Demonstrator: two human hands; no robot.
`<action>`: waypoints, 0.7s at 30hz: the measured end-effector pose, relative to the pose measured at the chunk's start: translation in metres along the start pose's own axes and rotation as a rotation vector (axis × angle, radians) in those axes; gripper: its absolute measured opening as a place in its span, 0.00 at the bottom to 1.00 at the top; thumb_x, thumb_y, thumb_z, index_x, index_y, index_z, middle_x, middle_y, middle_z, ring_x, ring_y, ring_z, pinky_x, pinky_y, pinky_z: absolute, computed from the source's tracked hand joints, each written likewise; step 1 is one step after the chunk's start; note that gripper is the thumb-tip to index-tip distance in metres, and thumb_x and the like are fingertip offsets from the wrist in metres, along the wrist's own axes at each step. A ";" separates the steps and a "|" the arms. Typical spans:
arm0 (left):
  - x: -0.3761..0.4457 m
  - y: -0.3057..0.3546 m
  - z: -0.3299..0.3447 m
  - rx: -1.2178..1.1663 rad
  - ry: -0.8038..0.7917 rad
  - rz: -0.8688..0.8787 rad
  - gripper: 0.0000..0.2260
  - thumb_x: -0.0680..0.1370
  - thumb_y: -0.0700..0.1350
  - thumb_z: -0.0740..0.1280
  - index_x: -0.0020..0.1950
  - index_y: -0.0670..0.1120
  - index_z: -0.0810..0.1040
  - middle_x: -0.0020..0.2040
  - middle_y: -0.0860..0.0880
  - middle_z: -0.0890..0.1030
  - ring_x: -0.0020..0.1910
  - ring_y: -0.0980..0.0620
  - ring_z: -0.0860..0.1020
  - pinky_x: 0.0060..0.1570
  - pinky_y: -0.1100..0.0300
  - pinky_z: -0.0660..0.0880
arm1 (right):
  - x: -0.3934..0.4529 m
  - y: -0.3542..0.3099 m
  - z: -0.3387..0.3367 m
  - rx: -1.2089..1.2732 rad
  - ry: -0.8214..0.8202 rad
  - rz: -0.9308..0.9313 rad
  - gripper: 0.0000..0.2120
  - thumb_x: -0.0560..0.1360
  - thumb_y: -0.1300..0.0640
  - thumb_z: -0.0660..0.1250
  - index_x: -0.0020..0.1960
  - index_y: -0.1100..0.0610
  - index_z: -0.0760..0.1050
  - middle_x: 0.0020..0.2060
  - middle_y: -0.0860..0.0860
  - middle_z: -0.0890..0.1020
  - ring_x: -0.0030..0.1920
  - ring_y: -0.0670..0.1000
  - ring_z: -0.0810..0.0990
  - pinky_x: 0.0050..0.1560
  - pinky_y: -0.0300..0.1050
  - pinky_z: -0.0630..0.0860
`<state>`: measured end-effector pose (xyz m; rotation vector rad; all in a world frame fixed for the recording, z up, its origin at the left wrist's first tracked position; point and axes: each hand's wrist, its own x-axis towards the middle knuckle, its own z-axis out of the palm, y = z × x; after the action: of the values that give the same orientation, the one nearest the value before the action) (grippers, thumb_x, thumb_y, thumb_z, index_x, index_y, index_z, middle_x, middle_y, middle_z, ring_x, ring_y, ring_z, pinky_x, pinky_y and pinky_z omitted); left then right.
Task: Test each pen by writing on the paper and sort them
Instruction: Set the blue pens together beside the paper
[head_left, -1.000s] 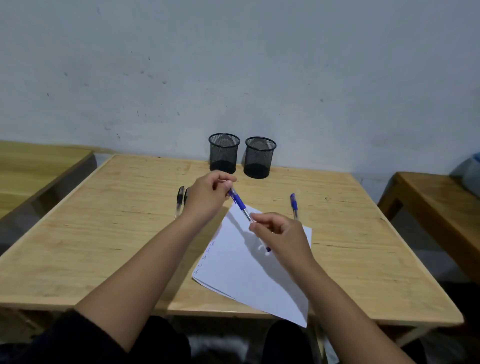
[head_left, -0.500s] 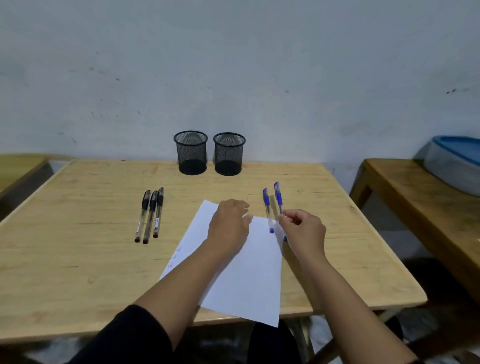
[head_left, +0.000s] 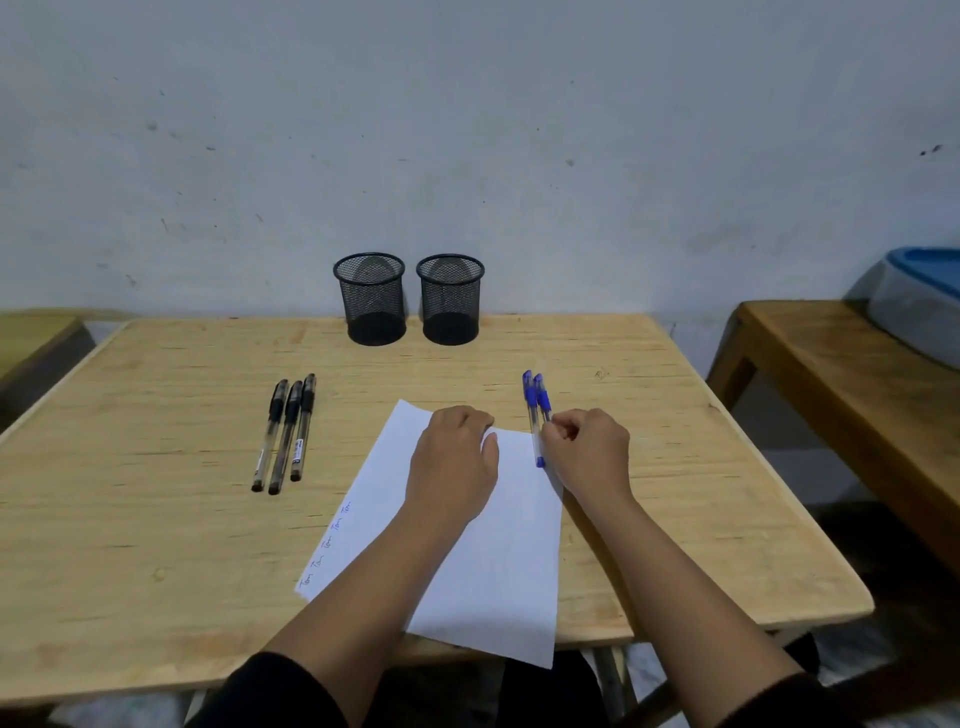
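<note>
Two blue pens (head_left: 535, 402) lie side by side near the right side of the table (head_left: 156, 467), just past the upper right corner of the paper (head_left: 498, 561), their caps pointing toward the far edge. The right hand (head_left: 587, 452) rests over their near ends, fingers curled in loosely at the pens' barrels; whether it pinches one of them or only touches cannot be told, since the hand covers the contact. One pen's blue tip end shows at the left of the hand, lying on the paper's right margin.

The paper is a white sheet lying slanted across the middle of the table, its near corner hanging over the near edge. A row of small blue written marks runs along its left margin. The left hand (head_left: 452, 462) lies palm down on the upper part of the sheet, fingers bent, holding nothing.

Three black pens (head_left: 285, 431) lie together, parallel and touching, on the left half of the table, well apart from the paper and both hands.

Two black mesh cups (head_left: 410, 299) stand upright side by side at the middle of the far edge, near the wall (head_left: 467, 130).

A second wooden table (head_left: 852, 374) stands off to the right, bearing a grey tub with a blue rim (head_left: 919, 296).
</note>
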<state>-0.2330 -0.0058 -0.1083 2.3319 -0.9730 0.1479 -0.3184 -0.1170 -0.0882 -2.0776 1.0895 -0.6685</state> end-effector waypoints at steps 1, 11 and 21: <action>0.000 0.000 0.000 0.005 0.001 -0.002 0.14 0.79 0.48 0.58 0.63 0.47 0.73 0.63 0.50 0.74 0.64 0.52 0.68 0.60 0.59 0.68 | 0.001 0.001 0.001 -0.009 -0.008 -0.008 0.10 0.72 0.60 0.63 0.42 0.65 0.80 0.40 0.61 0.82 0.34 0.51 0.75 0.29 0.36 0.68; 0.004 -0.011 -0.037 -0.164 0.125 -0.088 0.13 0.78 0.47 0.60 0.62 0.48 0.73 0.64 0.51 0.73 0.66 0.54 0.66 0.56 0.65 0.61 | 0.005 -0.021 0.005 -0.094 0.028 -0.180 0.17 0.76 0.55 0.64 0.62 0.61 0.74 0.52 0.59 0.75 0.53 0.57 0.74 0.44 0.44 0.69; 0.010 -0.084 -0.094 -0.036 0.216 -0.379 0.18 0.77 0.48 0.61 0.65 0.45 0.70 0.66 0.43 0.70 0.67 0.47 0.65 0.62 0.54 0.66 | 0.013 -0.029 0.021 -0.172 0.010 -0.123 0.20 0.75 0.53 0.65 0.65 0.60 0.71 0.55 0.60 0.72 0.58 0.60 0.71 0.47 0.43 0.67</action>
<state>-0.1576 0.0878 -0.0698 2.3608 -0.4159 0.2209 -0.2833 -0.1091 -0.0777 -2.3055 1.0631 -0.6654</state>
